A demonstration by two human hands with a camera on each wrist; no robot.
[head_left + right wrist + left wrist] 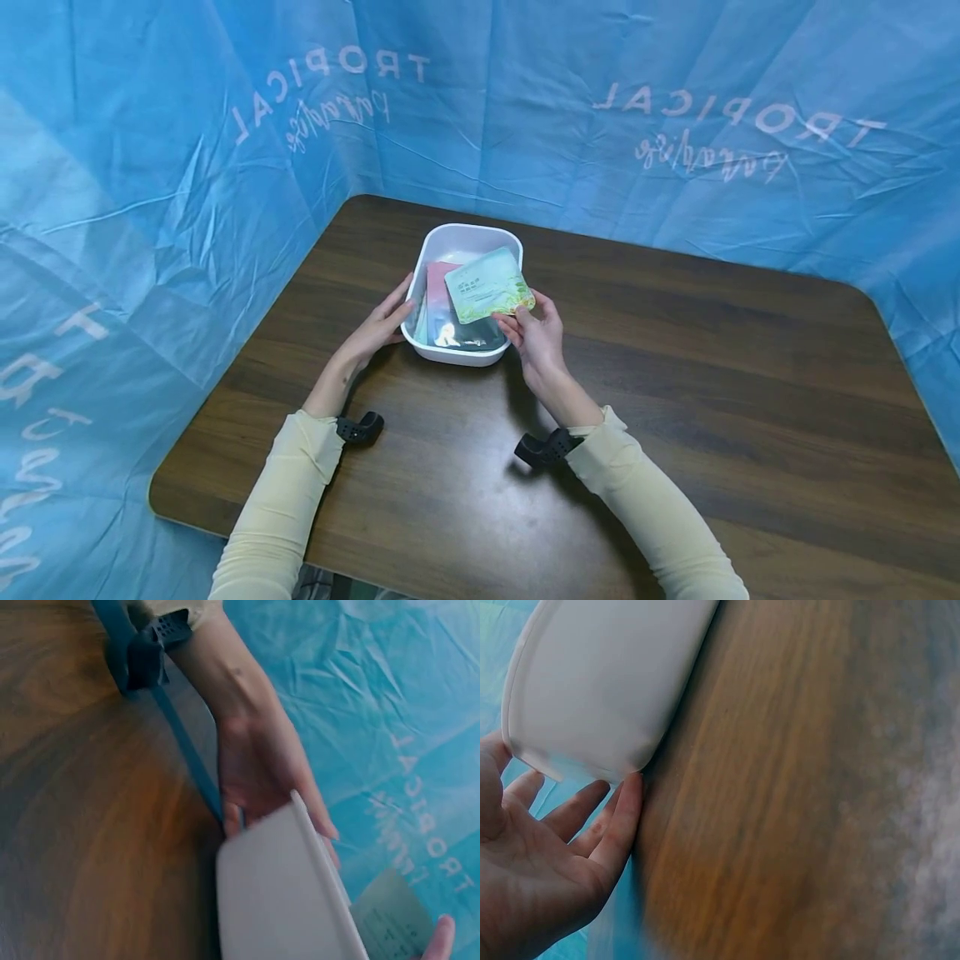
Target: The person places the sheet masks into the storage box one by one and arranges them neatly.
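Observation:
A white plastic bin [455, 357] stands on the table. My right hand [542, 337] pinches the lower right corner of a light green sheet mask packet [487, 286], with thumb on top, tilted above the bin. Printed leaves and flowers decorate its edge. Under it lie a pink packet [438, 275] and a shiny dark packet [468, 335], partly covered. My left hand [371, 332] rests against the bin's left side, fingers extended. In the left wrist view its fingertips touch the bin's outer wall [592, 682]. The right wrist view shows part of the green packet [394, 915] past the rim.
The brown wooden table [712, 400] extends far to the right and toward me. Blue printed cloth [540, 100] hangs behind it and along the left. Black wrist straps with cameras [551, 447] sit on both wrists.

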